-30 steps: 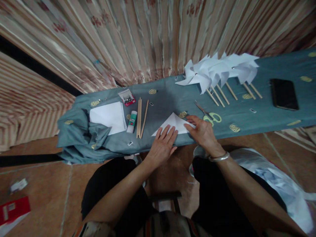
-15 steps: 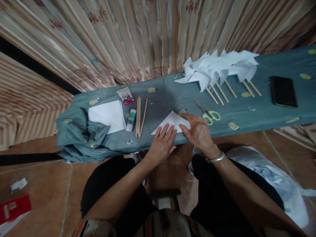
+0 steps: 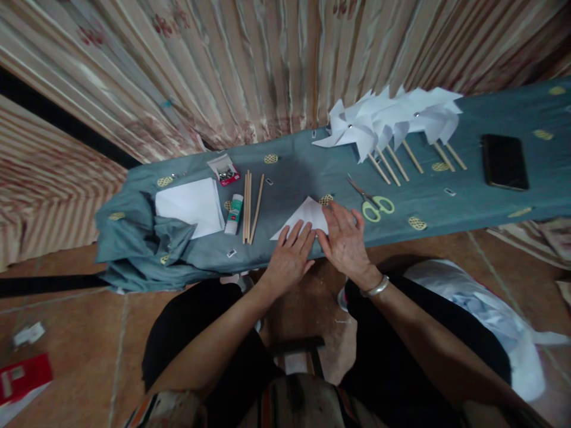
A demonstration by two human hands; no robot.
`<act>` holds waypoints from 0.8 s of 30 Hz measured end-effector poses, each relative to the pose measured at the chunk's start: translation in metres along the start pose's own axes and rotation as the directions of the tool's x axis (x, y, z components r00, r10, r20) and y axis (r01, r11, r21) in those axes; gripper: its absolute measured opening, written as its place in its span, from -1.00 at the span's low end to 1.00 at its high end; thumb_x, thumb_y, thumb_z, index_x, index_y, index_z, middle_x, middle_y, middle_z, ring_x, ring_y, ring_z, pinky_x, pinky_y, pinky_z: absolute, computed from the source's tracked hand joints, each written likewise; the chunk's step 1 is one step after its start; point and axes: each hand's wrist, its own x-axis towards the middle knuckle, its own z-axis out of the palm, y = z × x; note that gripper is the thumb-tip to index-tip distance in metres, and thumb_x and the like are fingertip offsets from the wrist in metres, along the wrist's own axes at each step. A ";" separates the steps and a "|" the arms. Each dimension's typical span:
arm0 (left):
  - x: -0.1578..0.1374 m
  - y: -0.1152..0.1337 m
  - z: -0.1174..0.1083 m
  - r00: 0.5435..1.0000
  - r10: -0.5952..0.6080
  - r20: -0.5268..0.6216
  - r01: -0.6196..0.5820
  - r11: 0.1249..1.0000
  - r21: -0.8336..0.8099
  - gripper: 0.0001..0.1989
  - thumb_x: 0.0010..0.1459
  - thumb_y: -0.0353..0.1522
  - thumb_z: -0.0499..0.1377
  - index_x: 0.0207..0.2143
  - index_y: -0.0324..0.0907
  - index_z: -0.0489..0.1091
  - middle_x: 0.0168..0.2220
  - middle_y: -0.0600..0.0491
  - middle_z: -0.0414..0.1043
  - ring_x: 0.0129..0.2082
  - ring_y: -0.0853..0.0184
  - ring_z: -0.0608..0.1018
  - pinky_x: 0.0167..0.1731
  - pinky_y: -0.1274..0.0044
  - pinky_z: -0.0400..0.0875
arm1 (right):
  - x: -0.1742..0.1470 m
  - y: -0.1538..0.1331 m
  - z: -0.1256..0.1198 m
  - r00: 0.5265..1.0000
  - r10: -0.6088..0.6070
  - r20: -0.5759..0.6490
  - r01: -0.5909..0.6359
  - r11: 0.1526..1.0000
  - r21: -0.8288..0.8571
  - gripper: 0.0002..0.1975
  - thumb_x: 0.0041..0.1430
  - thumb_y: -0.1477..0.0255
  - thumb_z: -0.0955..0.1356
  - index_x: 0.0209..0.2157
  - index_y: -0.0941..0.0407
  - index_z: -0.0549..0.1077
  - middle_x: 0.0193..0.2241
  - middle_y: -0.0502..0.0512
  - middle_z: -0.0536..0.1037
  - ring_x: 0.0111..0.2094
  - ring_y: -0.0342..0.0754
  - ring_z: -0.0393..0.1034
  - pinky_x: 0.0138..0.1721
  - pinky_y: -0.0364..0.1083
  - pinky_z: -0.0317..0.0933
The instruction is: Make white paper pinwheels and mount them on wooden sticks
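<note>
A white sheet of paper (image 3: 309, 210), folded into a triangle, lies at the near edge of the cloth-covered table. My left hand (image 3: 289, 254) rests flat on its left part, fingers stretched out and slightly apart. Over the right corner lies my right hand (image 3: 347, 242), its thumb apart from the fingers, pressing the paper down and hiding that corner. Green-handled scissors (image 3: 373, 203) lie just right of my right hand, blades pointing away. Several thin wooden sticks (image 3: 248, 208) are left of the paper, beside a glue stick (image 3: 234, 214).
White paper pinwheels (image 3: 357, 132) on sticks lie overlapping at the back. A black phone (image 3: 505, 161) is at the right. On the left are stacked white paper (image 3: 190, 205), partly under bunched cloth, and an open box of metal pins (image 3: 226, 172). A curtain (image 3: 250, 71) hangs behind.
My right hand has slid left along the folded paper, covering more of its right side. My left hand stays flat on the paper. The whole view has shifted slightly.
</note>
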 end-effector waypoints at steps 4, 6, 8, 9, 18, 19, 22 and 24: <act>0.000 -0.002 -0.001 1.000 0.006 0.007 -0.006 1.000 -0.014 -0.37 0.24 -0.26 0.09 0.28 -0.33 0.05 0.33 -0.25 0.08 0.36 0.03 0.06 0.27 0.14 0.00 | -0.005 0.011 -0.003 0.999 0.044 -0.020 -0.044 0.999 -0.013 -0.50 0.35 0.34 0.15 0.23 0.28 0.20 0.25 0.42 0.24 0.26 0.14 0.11 0.24 0.17 -0.12; -0.001 -0.003 -0.001 1.000 0.006 0.019 -0.005 1.000 -0.019 -0.36 0.23 -0.26 0.11 0.28 -0.34 0.04 0.33 -0.25 0.07 0.36 0.03 0.06 0.28 0.15 -0.01 | -0.010 0.021 -0.007 0.996 0.087 -0.035 -0.087 0.996 -0.007 -0.50 0.34 0.34 0.16 0.24 0.25 0.18 0.25 0.42 0.23 0.28 0.14 0.08 0.24 0.19 -0.11; -0.001 -0.003 -0.002 1.000 0.006 0.028 -0.006 1.000 -0.017 -0.34 0.22 -0.26 0.12 0.28 -0.35 0.03 0.34 -0.26 0.05 0.37 0.02 0.06 0.29 0.16 -0.02 | -0.015 0.031 -0.011 0.990 0.129 -0.052 -0.129 0.992 0.005 -0.49 0.34 0.34 0.17 0.26 0.21 0.15 0.27 0.42 0.20 0.29 0.17 0.05 0.22 0.22 -0.10; -0.001 -0.003 -0.002 0.999 0.006 0.031 -0.006 1.000 -0.016 -0.33 0.22 -0.26 0.13 0.29 -0.36 0.03 0.34 -0.26 0.05 0.37 0.03 0.05 0.29 0.16 -0.03 | -0.017 0.036 -0.012 0.987 0.147 -0.060 -0.147 0.989 0.008 -0.48 0.33 0.35 0.17 0.27 0.20 0.14 0.27 0.42 0.19 0.30 0.18 0.04 0.21 0.23 -0.09; -0.005 -0.005 -0.003 0.999 0.007 0.045 -0.006 0.999 -0.036 -0.34 0.22 -0.30 0.12 0.29 -0.36 0.02 0.35 -0.24 0.02 0.37 0.06 0.04 0.30 0.19 -0.01 | -0.021 0.043 -0.012 0.982 0.172 -0.076 -0.172 0.985 0.009 -0.51 0.32 0.36 0.18 0.24 0.17 0.19 0.27 0.44 0.19 0.28 0.21 0.06 0.18 0.24 -0.06; -0.009 -0.008 -0.003 0.999 0.008 0.044 -0.006 0.999 -0.040 -0.35 0.22 -0.32 0.10 0.29 -0.37 0.01 0.35 -0.25 0.02 0.37 0.08 0.04 0.30 0.21 0.01 | -0.021 0.043 -0.011 0.982 0.173 -0.079 -0.173 0.985 0.008 -0.52 0.32 0.36 0.18 0.23 0.17 0.20 0.27 0.44 0.19 0.28 0.21 0.07 0.18 0.24 -0.05; -0.028 -0.018 -0.006 0.999 0.000 0.032 0.001 0.999 -0.036 -0.36 0.23 -0.34 0.08 0.30 -0.41 -0.01 0.34 -0.29 0.02 0.37 0.10 0.04 0.29 0.24 0.06 | -0.021 0.044 -0.011 0.981 0.168 -0.092 -0.169 0.986 -0.002 -0.53 0.32 0.34 0.18 0.21 0.19 0.23 0.25 0.46 0.21 0.26 0.21 0.10 0.16 0.22 -0.02; -0.041 -0.024 -0.009 0.999 -0.018 0.038 0.019 0.999 -0.026 -0.34 0.21 -0.38 0.10 0.30 -0.39 -0.03 0.35 -0.28 0.01 0.38 0.12 0.04 0.29 0.25 0.06 | -0.022 0.044 -0.010 0.982 0.163 -0.094 -0.164 0.986 0.002 -0.52 0.32 0.33 0.18 0.21 0.20 0.23 0.25 0.47 0.20 0.26 0.21 0.09 0.16 0.23 -0.02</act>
